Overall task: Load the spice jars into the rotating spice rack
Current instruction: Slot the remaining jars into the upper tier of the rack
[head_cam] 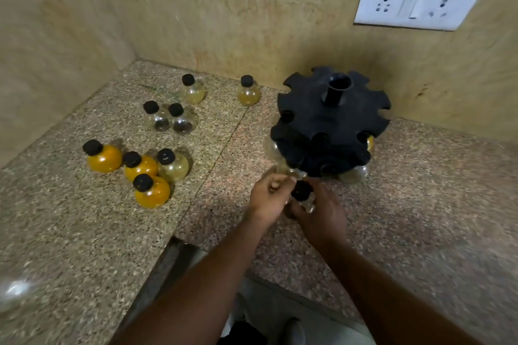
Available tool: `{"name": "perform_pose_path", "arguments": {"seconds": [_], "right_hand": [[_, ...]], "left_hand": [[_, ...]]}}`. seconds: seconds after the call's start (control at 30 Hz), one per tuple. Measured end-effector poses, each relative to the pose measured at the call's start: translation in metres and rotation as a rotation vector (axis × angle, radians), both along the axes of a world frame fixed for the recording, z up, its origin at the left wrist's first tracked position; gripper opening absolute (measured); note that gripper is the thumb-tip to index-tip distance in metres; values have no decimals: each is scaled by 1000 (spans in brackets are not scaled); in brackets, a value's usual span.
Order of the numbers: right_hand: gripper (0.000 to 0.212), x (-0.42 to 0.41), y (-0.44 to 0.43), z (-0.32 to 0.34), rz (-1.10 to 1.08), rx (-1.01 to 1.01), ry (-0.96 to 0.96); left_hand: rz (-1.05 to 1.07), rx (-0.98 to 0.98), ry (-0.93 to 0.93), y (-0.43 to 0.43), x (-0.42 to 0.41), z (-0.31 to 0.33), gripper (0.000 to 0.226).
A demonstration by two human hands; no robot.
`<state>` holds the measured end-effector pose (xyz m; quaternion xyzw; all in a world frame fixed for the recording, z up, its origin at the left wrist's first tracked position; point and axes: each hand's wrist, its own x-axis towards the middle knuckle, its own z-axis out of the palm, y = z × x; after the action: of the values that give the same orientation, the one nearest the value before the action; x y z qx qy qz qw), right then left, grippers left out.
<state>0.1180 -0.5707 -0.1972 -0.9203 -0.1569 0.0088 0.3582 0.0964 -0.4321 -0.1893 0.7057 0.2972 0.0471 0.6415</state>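
Spice jar (302,196), black-capped, unlabelled, sits clamped in the right hand (319,214) beside the rack (333,120); left hand (269,196) pinches its glass.

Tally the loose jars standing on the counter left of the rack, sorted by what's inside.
Bright orange fill: 3
Pale yellow fill: 3
Near-empty, dark bits at bottom: 2
Total: 8 on the counter, not counting any in the hands or rack.

A: Position of the spice rack (333,123)?
B: On the countertop (84,232), right side, near the back wall (252,22), below the socket plate (414,5).
A: Loose jars (145,168)?
B: Left of the rack. Both hands meet before it.
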Motion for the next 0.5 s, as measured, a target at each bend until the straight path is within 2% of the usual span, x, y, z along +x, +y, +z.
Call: {"name": "perform_pose_path", "arguments": {"seconds": [0.13,0.23,0.4,0.5], "right_hand": [[62,18,-28,9,-90,-38,-21],[57,33,-40,12,-105,-24,-2],[54,50,-44,19,-109,-49,10],[53,56,-40,24,-64,-79,3]], "left_hand": [[-20,-310,202,-25,16,12,29],[-58,-495,261,-34,28,13,34],[92,-674,231,-44,46,25,26],[108,-654,260,-45,50,26,30]]}}
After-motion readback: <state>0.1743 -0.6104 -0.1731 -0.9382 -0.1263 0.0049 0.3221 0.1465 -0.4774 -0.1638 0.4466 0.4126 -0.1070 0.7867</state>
